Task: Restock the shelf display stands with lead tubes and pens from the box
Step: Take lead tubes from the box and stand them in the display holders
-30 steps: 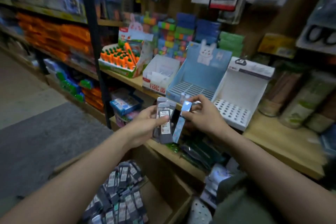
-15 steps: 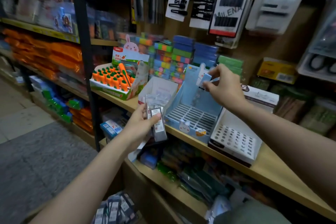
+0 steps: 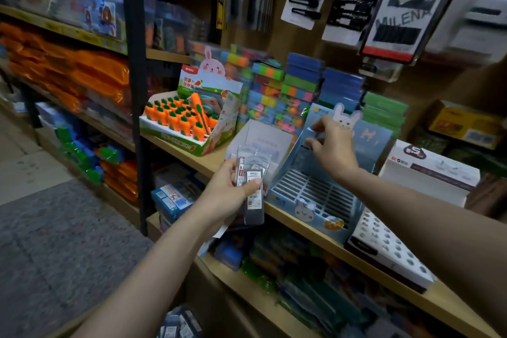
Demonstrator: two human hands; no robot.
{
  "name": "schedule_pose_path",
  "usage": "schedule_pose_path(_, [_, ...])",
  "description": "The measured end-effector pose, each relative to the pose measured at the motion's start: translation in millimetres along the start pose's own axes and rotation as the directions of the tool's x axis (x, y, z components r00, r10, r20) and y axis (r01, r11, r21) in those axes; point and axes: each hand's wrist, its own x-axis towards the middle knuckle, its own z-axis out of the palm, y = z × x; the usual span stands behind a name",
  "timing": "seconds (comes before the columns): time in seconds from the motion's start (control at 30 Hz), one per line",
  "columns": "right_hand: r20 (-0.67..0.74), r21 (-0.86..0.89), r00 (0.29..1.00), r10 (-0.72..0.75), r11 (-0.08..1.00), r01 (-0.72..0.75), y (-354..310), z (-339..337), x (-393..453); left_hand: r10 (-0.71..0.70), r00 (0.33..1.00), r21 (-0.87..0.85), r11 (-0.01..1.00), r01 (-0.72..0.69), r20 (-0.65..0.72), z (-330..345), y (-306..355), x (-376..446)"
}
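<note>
Left hand [image 3: 225, 195] gripping a small stack of packaged lead tubes [image 3: 253, 189], thumb across the front, just in front of the shelf [image 3: 192, 153]. Right hand [image 3: 333, 145] pinching one lead tube pack [image 3: 310, 134] over the back of the blue rabbit display stand [image 3: 315, 195].

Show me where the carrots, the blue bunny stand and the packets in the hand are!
carrots [image 3: 175, 118]: head view, middle of the orange bunch.
blue bunny stand [image 3: 315, 195]: head view, its slotted white grid.
packets [image 3: 253, 195]: head view, white label of the front packet.
</note>
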Motion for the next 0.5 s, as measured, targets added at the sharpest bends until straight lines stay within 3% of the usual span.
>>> schedule_pose_path(0.17, [-0.031,-0.022,0.999,0.024,0.999,-0.024,5.9,10.0,-1.5,-0.009,1.000,-0.081,0.997,0.007,-0.026,-2.1,0.7,7.2])
schedule_pose_path(0.27, [-0.062,0.016,0.995,0.074,0.997,-0.073,7.6,16.5,-4.1,-0.022,1.000,-0.040,0.999,0.022,-0.009,3.1,-1.9,4.3])
schedule_pose_path(0.5, [-0.020,-0.056,0.994,0.109,0.992,-0.110,3.8,17.3,-11.1,-0.063,0.998,-0.058,0.996,0.065,0.030,8.2,-6.3,-7.6])
